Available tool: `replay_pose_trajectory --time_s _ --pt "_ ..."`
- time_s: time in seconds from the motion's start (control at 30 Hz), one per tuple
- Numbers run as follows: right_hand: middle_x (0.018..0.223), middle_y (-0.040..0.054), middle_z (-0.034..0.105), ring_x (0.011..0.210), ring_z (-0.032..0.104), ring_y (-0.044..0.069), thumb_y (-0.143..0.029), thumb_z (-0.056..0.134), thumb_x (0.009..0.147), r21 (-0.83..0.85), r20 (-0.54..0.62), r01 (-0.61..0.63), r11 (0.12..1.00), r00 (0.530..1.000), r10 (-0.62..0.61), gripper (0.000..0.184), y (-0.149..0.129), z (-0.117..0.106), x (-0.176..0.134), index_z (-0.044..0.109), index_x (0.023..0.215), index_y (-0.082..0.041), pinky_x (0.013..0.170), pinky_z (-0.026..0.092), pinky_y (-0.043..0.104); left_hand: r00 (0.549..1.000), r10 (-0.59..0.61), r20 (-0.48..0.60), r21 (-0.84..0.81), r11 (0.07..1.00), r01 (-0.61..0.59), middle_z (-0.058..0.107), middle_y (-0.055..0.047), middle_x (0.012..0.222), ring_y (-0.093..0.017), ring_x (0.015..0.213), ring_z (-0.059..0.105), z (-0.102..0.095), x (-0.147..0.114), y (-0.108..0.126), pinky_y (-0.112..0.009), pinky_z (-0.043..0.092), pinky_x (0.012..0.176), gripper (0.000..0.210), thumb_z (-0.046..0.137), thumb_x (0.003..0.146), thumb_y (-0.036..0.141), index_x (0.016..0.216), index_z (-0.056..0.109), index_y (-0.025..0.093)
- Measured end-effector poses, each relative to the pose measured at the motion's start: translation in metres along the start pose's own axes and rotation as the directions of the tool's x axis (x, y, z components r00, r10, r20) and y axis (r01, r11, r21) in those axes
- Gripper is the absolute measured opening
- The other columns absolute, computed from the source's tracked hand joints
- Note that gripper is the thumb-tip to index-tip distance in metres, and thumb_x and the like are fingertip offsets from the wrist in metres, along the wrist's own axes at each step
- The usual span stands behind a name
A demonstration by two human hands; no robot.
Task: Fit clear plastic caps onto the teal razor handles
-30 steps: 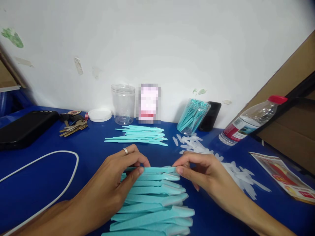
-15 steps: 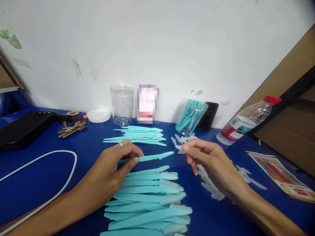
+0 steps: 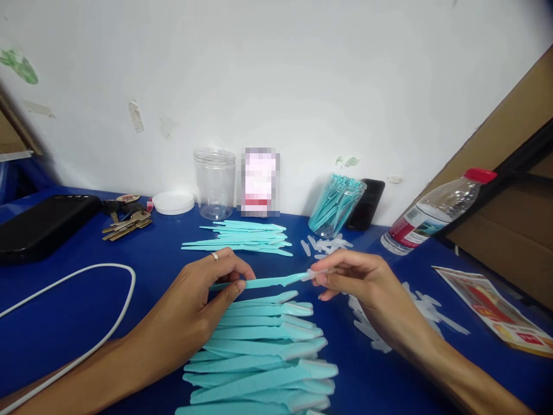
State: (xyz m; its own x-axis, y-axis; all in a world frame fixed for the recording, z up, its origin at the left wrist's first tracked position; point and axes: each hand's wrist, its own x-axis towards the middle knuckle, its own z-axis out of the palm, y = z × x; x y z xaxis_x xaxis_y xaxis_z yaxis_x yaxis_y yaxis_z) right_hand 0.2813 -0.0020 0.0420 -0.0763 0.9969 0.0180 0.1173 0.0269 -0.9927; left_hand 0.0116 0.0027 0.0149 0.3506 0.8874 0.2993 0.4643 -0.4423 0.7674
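My left hand (image 3: 216, 294) pinches a turquoise eyebrow razor (image 3: 270, 282) by its handle, blade end to the right. Between the thumb and fingers of my right hand (image 3: 356, 274) is a translucent white blade cap (image 3: 310, 275), which meets the razor's tip; how far it is on I cannot tell. Below lies a pile of turquoise razors with caps on their ends (image 3: 268, 349). Behind my left hand is a smaller group of razors (image 3: 246, 237). Loose caps lie beyond my right hand (image 3: 328, 245) and under its wrist (image 3: 367, 328).
Along the wall stand a clear jar (image 3: 215, 184), a blurred-out screen (image 3: 260, 181), a jar of turquoise sticks (image 3: 336, 204) and a black phone (image 3: 366, 204). A bottle (image 3: 436, 213) leans right. Keys (image 3: 129, 222), a white lid (image 3: 173, 203), a black case (image 3: 47, 227) and a white cable (image 3: 125, 300) lie left.
My right hand has moved slightly left and brought the cap to the razor's tip. My left hand keeps its pinch, with the razor a little lower.
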Motion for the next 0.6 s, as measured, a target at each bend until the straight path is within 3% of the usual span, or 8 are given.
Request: replay_pose_trajectory --time_s 0.2,0.4,0.53,0.6 --pt "0.071 0.0028 0.079 0.062 0.07 0.015 -0.024 0.088 0.073 0.048 0.111 0.004 0.999 0.994 -0.01 0.007 0.005 0.011 -0.007 0.087 0.08 -0.024 0.06 0.059 0.025 0.997 -0.032 0.075 -0.034 0.999 0.034 0.066 -0.001 0.088 -0.019 0.08 0.061 0.002 -0.006 0.008 -0.031 0.044 0.066 0.029 0.046 0.105 0.037 0.095 0.071 0.026" --pt "0.071 0.0028 0.079 0.06 0.067 0.014 -0.023 0.088 0.074 0.057 0.129 0.007 0.998 0.992 -0.014 0.007 0.009 0.015 -0.011 0.086 0.08 -0.022 0.058 0.057 0.023 0.996 -0.02 0.089 -0.036 0.999 0.023 0.065 -0.001 0.087 -0.019 0.077 0.06 0.002 -0.008 0.009 -0.031 0.044 0.065 0.03 0.046 0.106 0.037 0.094 0.071 0.026" --pt "0.076 0.003 0.079 0.061 0.064 0.014 -0.029 0.088 0.077 -0.03 0.105 -0.012 0.999 0.994 0.016 0.018 0.006 0.012 -0.013 0.082 0.092 -0.022 0.057 0.054 0.024 0.998 0.023 0.059 -0.042 0.999 -0.02 0.065 0.001 0.085 -0.017 0.075 0.06 0.0 -0.005 0.006 -0.029 0.042 0.062 0.026 0.049 0.103 0.032 0.092 0.071 0.027" --pt "0.076 0.0022 0.077 0.059 0.061 0.013 -0.033 0.087 0.079 -0.148 0.128 0.009 0.989 0.992 0.01 0.015 0.002 0.008 -0.015 0.08 0.088 -0.023 0.054 0.049 0.023 0.997 0.04 0.066 -0.04 0.999 -0.037 0.065 0.002 0.082 -0.016 0.073 0.06 -0.002 -0.004 0.005 -0.028 0.041 0.06 0.024 0.052 0.102 0.031 0.09 0.073 0.027"
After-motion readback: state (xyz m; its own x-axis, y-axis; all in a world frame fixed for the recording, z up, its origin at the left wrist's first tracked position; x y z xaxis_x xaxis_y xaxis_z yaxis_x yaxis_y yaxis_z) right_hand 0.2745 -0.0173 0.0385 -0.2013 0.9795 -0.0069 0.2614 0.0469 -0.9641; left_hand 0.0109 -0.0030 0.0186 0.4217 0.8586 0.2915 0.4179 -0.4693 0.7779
